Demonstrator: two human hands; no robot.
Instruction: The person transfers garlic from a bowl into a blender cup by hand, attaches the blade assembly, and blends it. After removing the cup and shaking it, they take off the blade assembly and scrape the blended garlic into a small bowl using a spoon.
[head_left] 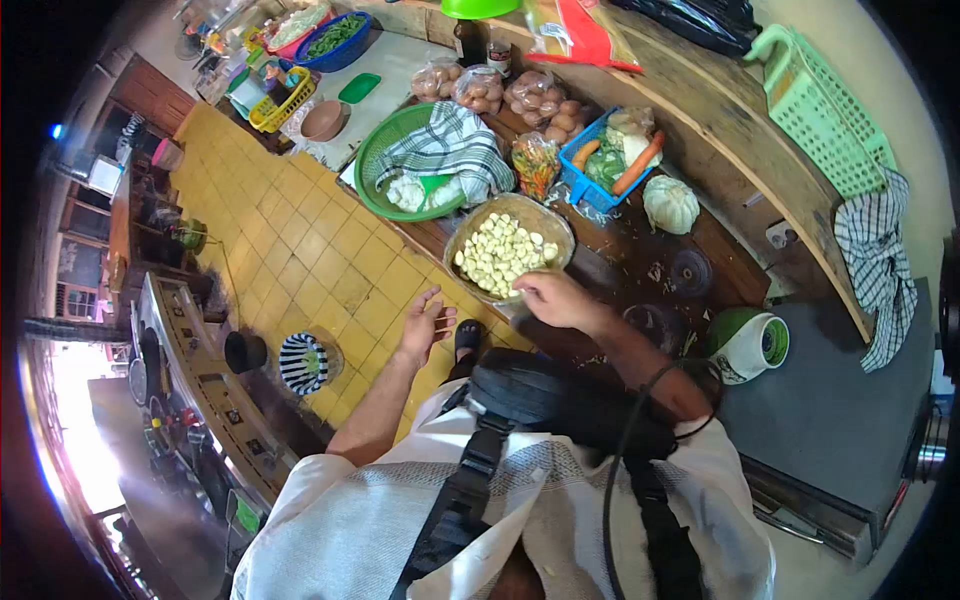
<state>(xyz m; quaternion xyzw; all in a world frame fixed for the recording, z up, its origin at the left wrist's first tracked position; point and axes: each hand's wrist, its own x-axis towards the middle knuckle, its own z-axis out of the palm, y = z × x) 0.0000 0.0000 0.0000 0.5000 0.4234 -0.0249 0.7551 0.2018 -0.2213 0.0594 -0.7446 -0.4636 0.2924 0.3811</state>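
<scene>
A wide bowl (557,226) full of pale peeled cloves stands at the counter's edge in front of me. My right hand (556,299) is at the bowl's near right rim, its thumb and fingertips pinched together; whatever is between them is too small to name. My left hand (430,322) hangs over the floor, left of the bowl, with its fingers apart and nothing in it. Behind the bowl, to the left, a green basket (372,165) holds white pieces under a checked cloth (440,150).
A blue basket (577,180) of vegetables, a cabbage (671,205), bags of eggs (540,100) and a green-white container (750,347) stand on the counter. A stove (215,385) lies left, near a striped bin (303,363). A shelf (740,140) overhangs the counter's back.
</scene>
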